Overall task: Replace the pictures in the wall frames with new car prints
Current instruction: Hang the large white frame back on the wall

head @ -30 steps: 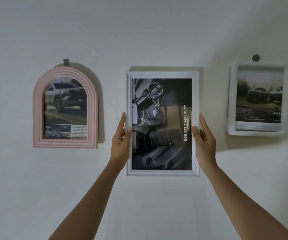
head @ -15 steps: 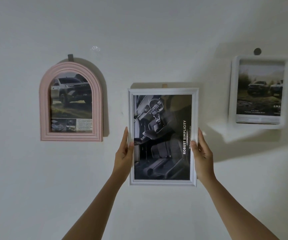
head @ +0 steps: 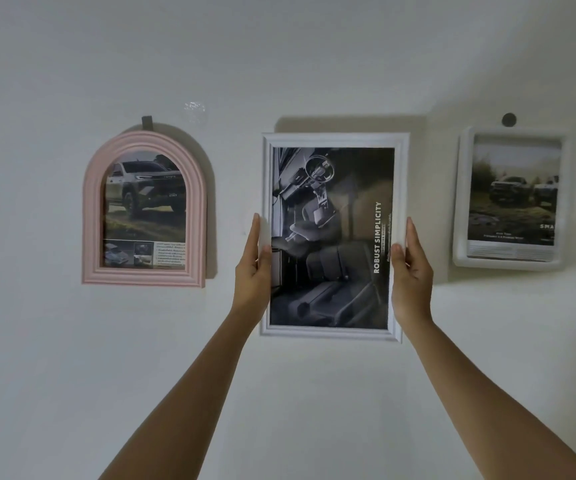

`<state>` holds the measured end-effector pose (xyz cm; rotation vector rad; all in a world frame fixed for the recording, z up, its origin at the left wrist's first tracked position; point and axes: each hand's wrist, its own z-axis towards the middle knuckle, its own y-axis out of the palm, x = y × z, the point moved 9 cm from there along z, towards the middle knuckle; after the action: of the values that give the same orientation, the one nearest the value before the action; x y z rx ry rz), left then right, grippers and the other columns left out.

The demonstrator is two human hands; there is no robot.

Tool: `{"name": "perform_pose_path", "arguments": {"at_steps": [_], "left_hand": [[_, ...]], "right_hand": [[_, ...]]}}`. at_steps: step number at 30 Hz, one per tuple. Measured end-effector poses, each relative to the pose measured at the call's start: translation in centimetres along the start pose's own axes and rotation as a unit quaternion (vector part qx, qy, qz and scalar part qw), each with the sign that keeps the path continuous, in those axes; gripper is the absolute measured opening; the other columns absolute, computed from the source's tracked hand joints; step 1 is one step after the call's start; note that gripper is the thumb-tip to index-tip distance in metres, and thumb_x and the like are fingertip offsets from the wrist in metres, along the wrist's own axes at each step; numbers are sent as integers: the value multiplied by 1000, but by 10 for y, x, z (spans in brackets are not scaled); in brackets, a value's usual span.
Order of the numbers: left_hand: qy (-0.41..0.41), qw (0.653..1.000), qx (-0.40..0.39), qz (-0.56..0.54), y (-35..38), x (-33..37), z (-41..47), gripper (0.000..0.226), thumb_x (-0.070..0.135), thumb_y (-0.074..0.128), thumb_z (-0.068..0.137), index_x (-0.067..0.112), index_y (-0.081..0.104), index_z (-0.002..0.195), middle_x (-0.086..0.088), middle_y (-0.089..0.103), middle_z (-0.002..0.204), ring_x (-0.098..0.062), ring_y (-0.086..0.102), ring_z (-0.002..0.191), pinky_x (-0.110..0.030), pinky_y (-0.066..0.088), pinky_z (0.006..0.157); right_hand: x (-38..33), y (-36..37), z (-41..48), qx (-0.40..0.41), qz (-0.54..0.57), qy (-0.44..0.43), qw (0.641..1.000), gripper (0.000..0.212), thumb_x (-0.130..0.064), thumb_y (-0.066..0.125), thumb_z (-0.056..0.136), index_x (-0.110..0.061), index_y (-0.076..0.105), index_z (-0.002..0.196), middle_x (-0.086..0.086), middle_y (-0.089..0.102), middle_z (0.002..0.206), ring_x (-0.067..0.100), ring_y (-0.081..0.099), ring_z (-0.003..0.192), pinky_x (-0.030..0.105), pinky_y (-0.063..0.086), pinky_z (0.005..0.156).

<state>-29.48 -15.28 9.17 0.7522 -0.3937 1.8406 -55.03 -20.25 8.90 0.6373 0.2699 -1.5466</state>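
Both the left hand (head: 251,271) and right hand (head: 412,271) pinch the white rectangular picture frame (head: 335,139) by its long upright sides, fingers (head: 255,232) straight, thumbs in front.

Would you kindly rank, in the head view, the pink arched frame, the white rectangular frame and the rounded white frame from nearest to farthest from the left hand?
1. white rectangular frame: centre; the left hand grips its left edge.
2. pink arched frame: on the wall, to the left.
3. rounded white frame: far right, beyond the right hand.
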Motion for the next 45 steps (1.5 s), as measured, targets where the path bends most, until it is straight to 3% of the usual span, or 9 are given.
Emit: {"name": "perform_pose_path", "arguments": {"at_steps": [3,7,12,22,25,28,30,34,45], "left_hand": [[-24,999,-2,24,3,-4,5,48,20,34,100,46,18,138,5,22,154,-26,27,140,-45,26,113],[-23,999,-9,32,4,-14,-5,47,22,34,100,49,16,134,7,21,154,-27,29,138,-47,28,112],[-26,999,-19,34,4,-28,-24,50,20,34,100,38,14,142,22,19,144,-15,19,141,-26,19,110],[-26,998,-22,59,2,-38,-32,48,24,34,99,43,13,139,27,17,139,-16,19,141,-27,21,109],[-25,997,-17,72,1,-39,-33,50,25,35,99,40,13,142,24,20,142,-17,23,141,-29,23,109],[-8,991,5,131,-3,-38,-32,46,29,34,100,47,13,137,2,41,138,-12,44,123,-33,34,108],[-1,984,21,176,-5,-37,-32,46,31,34,100,43,14,139,-2,42,118,-7,47,100,-20,42,94],[-6,983,36,178,-7,-38,-32,49,28,36,99,30,21,145,-2,33,118,-12,41,107,7,34,72],[16,982,47,180,-14,-44,-35,48,23,47,97,30,32,141,6,35,114,-12,49,105,-11,44,78]], "right_hand": [[10,2,8,-11,0,18,1000,48,-15,42,97,-20,31,143,-8,33,147,15,34,137,26,33,109],[21,1,-2,-17,21,31,999,48,-11,42,97,-18,29,143,-15,29,141,12,30,138,4,30,100],[41,-6,-22,-10,16,47,999,49,-14,43,97,-20,30,143,-15,31,142,11,30,138,13,29,104],[45,-8,-32,-18,-32,51,998,49,-15,42,97,-22,29,143,-18,29,138,0,29,127,-1,28,93],[43,-8,-34,-25,-72,39,996,50,-18,43,97,-25,26,144,-18,29,140,4,32,130,12,30,102],[41,-13,-34,-10,-129,24,991,50,-20,46,96,-21,31,143,1,51,134,15,52,114,25,43,98],[38,-17,-33,2,-171,15,985,48,-21,48,95,-18,35,142,13,55,118,16,54,99,23,44,90],[32,-21,-31,24,-193,3,981,47,-16,55,92,-15,43,137,20,51,115,27,58,99,24,43,88],[25,-25,-34,40,-179,9,983,43,-13,58,90,-11,49,132,18,53,119,28,59,100,22,45,85]]}}
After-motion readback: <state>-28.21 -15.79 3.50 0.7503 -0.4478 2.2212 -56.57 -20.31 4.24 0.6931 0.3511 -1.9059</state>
